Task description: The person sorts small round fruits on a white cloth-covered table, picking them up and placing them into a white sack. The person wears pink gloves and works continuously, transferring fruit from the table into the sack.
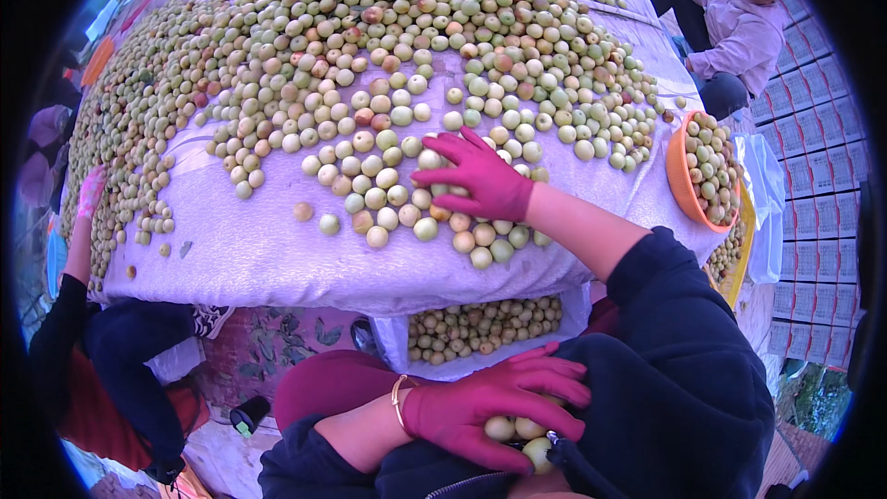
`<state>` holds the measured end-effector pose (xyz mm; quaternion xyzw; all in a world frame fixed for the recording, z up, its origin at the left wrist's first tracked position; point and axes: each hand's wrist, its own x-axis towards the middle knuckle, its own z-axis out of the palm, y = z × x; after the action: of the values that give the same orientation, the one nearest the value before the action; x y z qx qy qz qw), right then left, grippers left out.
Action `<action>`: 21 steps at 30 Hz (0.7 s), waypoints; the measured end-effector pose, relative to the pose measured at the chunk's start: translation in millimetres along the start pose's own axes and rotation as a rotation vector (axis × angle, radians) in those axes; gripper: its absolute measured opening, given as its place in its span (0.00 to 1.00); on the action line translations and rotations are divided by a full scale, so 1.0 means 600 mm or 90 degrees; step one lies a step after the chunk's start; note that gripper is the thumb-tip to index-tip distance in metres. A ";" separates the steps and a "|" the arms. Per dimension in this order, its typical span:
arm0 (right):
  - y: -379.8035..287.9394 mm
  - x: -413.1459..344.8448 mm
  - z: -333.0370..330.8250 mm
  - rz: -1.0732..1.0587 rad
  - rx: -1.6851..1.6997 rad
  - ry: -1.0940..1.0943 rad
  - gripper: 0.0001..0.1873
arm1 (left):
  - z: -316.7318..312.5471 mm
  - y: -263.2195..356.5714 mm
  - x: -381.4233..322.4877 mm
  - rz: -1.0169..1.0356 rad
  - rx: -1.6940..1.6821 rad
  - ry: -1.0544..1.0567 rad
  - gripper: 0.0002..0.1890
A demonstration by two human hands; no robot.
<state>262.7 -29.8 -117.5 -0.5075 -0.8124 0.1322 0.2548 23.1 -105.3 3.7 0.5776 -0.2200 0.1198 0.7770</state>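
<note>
Many small round green fruits, probably jujubes [388,177], some with red or brown patches, lie over a table covered with white woven sheeting [229,249]. My right hand [478,177], in a dark pink glove, rests with spread fingers on the fruits near the table's front edge; whether it grips any cannot be told. My left hand [495,405], gloved alike and with a bracelet at the wrist, is cupped over several fruits [500,428] against my body, its fingers curled over them. Below the table edge, between table and lap, stands a lined box of fruits [485,329].
An orange basket of fruits [682,173] stands at the table's right edge, above a yellow crate [745,249]. A person [741,34] sits at the upper right beside stacked cartons [818,180]. At left, a co-worker's pink-gloved hand [91,190] touches the fruits. A black cup [251,412] is on the ground.
</note>
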 end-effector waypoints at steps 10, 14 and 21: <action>0.007 0.110 -0.002 -0.080 0.089 0.050 0.29 | -0.012 -0.001 -0.002 0.003 -0.005 0.017 0.28; -0.016 0.080 0.022 -0.160 -0.029 -0.046 0.27 | -0.019 -0.002 -0.008 0.006 0.005 0.026 0.28; 0.069 0.147 -0.003 -0.057 0.091 0.048 0.25 | -0.017 -0.005 -0.010 0.015 0.006 0.045 0.28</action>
<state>264.0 67.3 -110.9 -0.4560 -0.8124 0.1593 0.3266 21.5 -96.1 -4.3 0.5742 -0.1984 0.1501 0.7800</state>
